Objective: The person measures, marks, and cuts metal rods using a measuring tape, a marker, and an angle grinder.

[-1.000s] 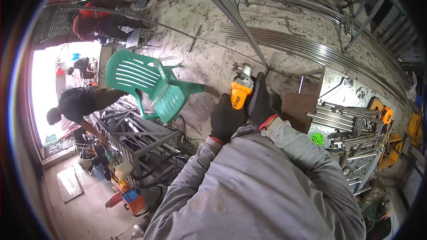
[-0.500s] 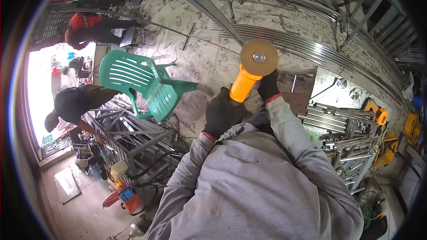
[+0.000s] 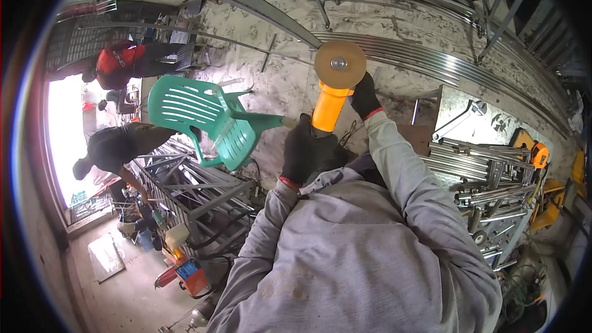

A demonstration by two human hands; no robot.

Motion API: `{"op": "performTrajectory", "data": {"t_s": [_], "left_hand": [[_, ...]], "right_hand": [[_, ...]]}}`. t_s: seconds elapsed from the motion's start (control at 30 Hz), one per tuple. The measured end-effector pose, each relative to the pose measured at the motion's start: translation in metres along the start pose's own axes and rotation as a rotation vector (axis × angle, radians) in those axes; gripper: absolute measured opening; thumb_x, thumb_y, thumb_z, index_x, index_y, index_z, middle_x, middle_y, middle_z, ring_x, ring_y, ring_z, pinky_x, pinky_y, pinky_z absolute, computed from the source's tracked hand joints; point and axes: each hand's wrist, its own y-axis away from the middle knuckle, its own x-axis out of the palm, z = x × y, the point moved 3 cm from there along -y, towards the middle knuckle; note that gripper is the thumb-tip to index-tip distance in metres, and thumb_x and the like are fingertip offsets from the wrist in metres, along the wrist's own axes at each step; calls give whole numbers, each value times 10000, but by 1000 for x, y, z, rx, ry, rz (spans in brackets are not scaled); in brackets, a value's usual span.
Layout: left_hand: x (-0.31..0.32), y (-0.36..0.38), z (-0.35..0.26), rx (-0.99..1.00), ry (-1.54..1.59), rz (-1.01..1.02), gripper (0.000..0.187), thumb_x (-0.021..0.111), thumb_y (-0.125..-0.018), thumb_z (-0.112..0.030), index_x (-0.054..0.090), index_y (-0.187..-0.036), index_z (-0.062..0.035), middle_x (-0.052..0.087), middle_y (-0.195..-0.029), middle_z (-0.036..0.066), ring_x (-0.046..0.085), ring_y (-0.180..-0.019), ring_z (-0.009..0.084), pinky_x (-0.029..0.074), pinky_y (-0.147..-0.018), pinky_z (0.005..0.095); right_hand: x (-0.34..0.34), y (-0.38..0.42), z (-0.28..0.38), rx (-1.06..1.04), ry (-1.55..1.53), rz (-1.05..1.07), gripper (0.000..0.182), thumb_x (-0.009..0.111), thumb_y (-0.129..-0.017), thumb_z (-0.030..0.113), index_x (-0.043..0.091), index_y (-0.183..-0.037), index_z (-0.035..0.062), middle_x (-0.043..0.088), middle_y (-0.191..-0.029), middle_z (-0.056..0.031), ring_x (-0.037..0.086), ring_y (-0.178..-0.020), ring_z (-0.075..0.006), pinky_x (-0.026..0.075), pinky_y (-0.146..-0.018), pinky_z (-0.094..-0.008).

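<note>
An orange angle grinder (image 3: 328,108) points away from my chest, its round brown disc (image 3: 352,73) at the far end beside a grey metal bar (image 3: 259,9). My left hand (image 3: 306,152), in a black glove with a red cuff, is wrapped round the rear of the grinder's body. Close to the disc, my right hand (image 3: 366,96) in a matching glove is closed at the grinder's head, on its right side. The fingers of that hand are partly hidden.
A green plastic chair (image 3: 206,117) stands left of the grinder. Metal frames (image 3: 191,191) lie beyond it, where a person (image 3: 114,148) bends over. Another person in a red shirt (image 3: 117,65) is farther back. Steel tubes (image 3: 425,61) and a table with cut pipes (image 3: 493,188) are at the right.
The grinder and both hands have shifted slightly left and up in view, with the disc now overlapping the lower end of the bar. The surroundings have shifted slightly right.
</note>
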Motion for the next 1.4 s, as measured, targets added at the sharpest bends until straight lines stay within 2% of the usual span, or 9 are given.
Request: {"op": "performTrajectory", "data": {"t_s": [0.2, 0.3, 0.4, 0.63, 0.7, 0.83, 0.9, 1.0, 1.4], "left_hand": [[-1, -3, -7, 42, 30, 7, 419, 832, -753, -311, 621, -948, -5, 711, -792, 233, 729, -779, 445, 552, -671, 492], [1, -5, -2, 13, 14, 22, 415, 832, -751, -305, 615, -939, -6, 705, -784, 233, 724, -768, 443, 550, -667, 487], [2, -4, -3, 4, 52, 45, 416, 831, -751, -300, 614, -946, -4, 700, -774, 234, 722, -758, 446, 548, -662, 491], [3, -4, -5, -23, 60, 36, 418, 834, -746, -295, 615, -948, -1, 701, -768, 237, 722, -757, 451, 551, -662, 495], [2, -3, -5, -23, -29, 40, 429, 847, -777, -235, 635, -1050, 19, 752, -802, 169, 764, -731, 280, 569, -664, 397], [1, -2, -9, -31, -56, 36, 431, 848, -774, -241, 639, -1051, 14, 748, -817, 174, 758, -738, 279, 566, -676, 393], [2, -2, -7, -30, 26, 6, 439, 836, -740, -297, 624, -981, 3, 711, -779, 240, 731, -766, 448, 555, -657, 497], [4, 0, -3, -59, 101, 20, 424, 839, -770, -249, 641, -1038, 12, 726, -796, 165, 737, -726, 281, 557, -675, 408], [3, 2, -12, -72, 16, 9, 443, 837, -758, -265, 642, -1029, 26, 730, -800, 178, 740, -733, 296, 554, -663, 429]], "right_hand": [[8, 0, 16, 6, -65, 15, 368, 506, -1149, 248, 625, -1425, 35, 690, -1356, -60, 654, -1226, -151, 515, -1082, -339], [15, 0, 32, -214, 251, -22, 315, 584, -1066, 27, 613, -1380, 26, 701, -1305, -87, 666, -1182, -158, 545, -1008, -336], [18, -1, 28, 142, -410, -119, 360, 571, -1095, 84, 577, -1452, 34, 671, -1373, -80, 637, -1241, -154, 524, -1054, -335], [20, -3, 33, 126, -339, -92, 387, 529, -1155, 231, 556, -1496, 51, 645, -1408, -52, 615, -1269, -135, 502, -1091, -316], [20, -3, 32, 177, -382, -133, 389, 534, -1157, 239, 557, -1497, 51, 645, -1407, -51, 613, -1266, -132, 500, -1092, -313], [11, -6, 22, 95, -209, -81, 382, 529, -1158, 235, 562, -1488, 46, 647, -1400, -49, 615, -1255, -129, 505, -1082, -311], [9, -6, 20, 45, -128, -43, 378, 527, -1159, 230, 564, -1486, 45, 649, -1397, -49, 616, -1251, -128, 507, -1079, -310], [10, -7, 20, 92, -186, -68, 371, 524, -1158, 222, 567, -1482, 45, 652, -1392, -50, 617, -1249, -129, 508, -1075, -310], [9, -11, 17, 93, -199, -92, 368, 528, -1152, 215, 572, -1469, 32, 664, -1371, -51, 626, -1240, -141, 513, -1068, -319]]}}
